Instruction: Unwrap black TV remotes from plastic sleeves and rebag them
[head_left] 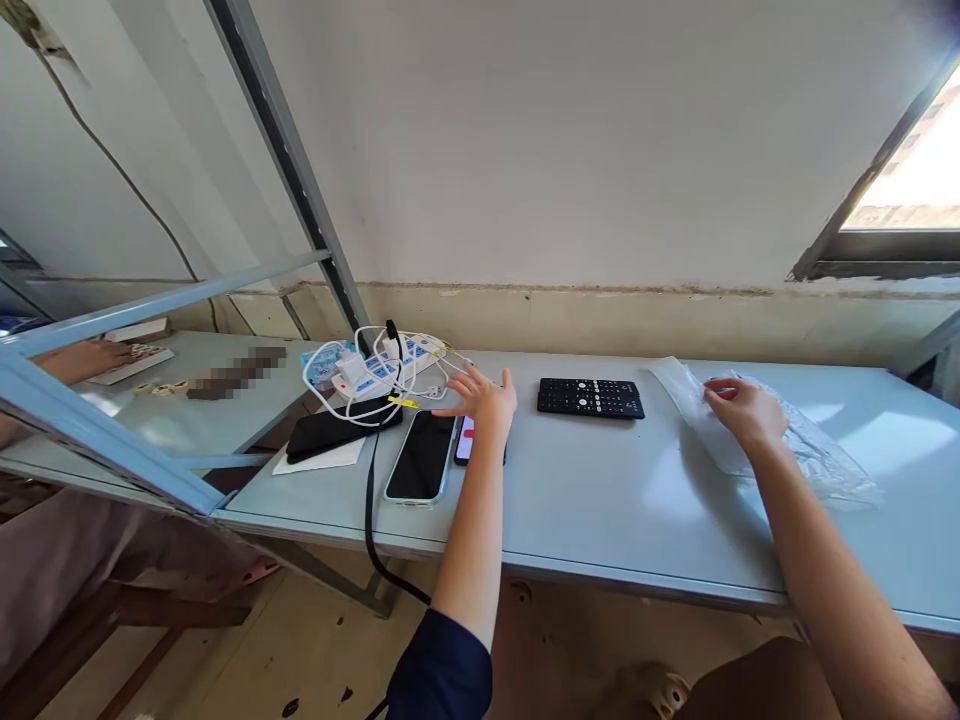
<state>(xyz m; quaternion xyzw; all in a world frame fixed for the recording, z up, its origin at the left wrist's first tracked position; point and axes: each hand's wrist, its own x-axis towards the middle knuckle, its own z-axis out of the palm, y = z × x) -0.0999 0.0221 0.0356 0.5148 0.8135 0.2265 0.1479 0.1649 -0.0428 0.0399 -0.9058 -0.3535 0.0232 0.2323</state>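
My left hand (486, 402) is open with its fingers spread, above a phone with a lit screen (465, 440) that it partly hides. Just left of it lies a phone in a pale case (422, 458), its screen dark. My right hand (750, 415) has its fingertips closed on a clear plastic bag (825, 465) spread on the grey table. Between my hands, black remote controls (590, 398) with white-marked buttons lie side by side.
A white power strip (367, 375) with tangled white cables sits at the table's left end. Nearby, a black phone (330, 432) rests partly on white paper. A metal frame post (300, 170) rises there. Beyond it, another person's hand (94, 357) is at a neighbouring table.
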